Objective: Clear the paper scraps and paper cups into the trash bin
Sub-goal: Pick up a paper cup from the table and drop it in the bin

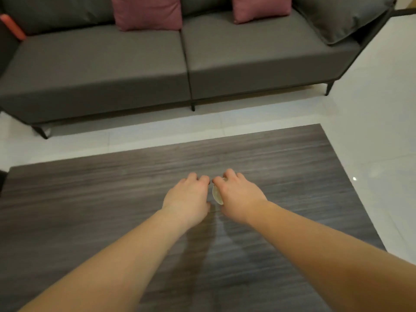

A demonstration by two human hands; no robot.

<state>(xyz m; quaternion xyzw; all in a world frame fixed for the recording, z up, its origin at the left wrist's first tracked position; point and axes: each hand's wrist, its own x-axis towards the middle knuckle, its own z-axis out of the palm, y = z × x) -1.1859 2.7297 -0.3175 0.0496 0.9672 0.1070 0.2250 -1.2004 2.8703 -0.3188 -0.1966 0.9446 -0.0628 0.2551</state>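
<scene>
Reaching forward over the dark wood-grain table (281, 167), both bare forearms run up from the bottom corners and converge near the table's middle. Left hand (188, 197) is palm down, knuckles up, fingers curled under toward the surface; nothing visible in it, and whether the fingertips touch the table can't be told. Right hand (236, 194) sits just beside it, index fingertips nearly meeting, fingers bent round a pale paper cup (217, 194). Only a sliver of the cup's rim shows, between the two hands under the right palm, low over the table; resting or lifted can't be told. Frame is slightly motion-blurred. Beyond the table: strip of light tile floor (371, 109), then a grey sofa (135, 70) with two pink cushions (147, 12) against its back.
</scene>
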